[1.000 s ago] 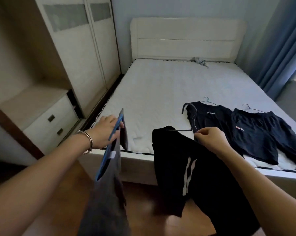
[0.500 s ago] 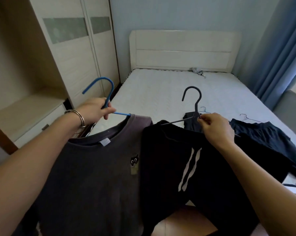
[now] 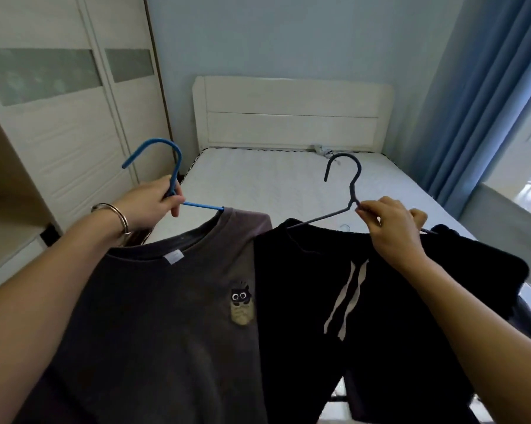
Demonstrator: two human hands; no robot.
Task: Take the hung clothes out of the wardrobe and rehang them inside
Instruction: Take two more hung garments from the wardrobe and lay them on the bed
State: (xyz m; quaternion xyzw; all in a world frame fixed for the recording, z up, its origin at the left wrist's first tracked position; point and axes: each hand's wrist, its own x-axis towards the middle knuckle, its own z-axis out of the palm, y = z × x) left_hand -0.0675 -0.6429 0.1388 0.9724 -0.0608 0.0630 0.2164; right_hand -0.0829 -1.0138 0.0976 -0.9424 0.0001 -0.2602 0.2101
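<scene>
Nearest, a grey T-shirt [image 3: 154, 316] and black shorts [image 3: 350, 301] hang side by side, each lengthwise downward. The left hand [image 3: 148, 201] is closed around the neck of a blue hanger [image 3: 169, 166] — its hook opens leftward, toward the wardrobe [image 3: 59, 123]. The right hand [image 3: 392, 231] pinches the grey hanger [image 3: 346, 182] below its hook, also opening left. Beyond lies the bed [image 3: 273, 179], headboard farthest.

T-shirt [image 3: 142, 325] left of shorts [image 3: 365, 316], bed [image 3: 258, 185] behind, wardrobe [image 3: 62, 123] far left
</scene>
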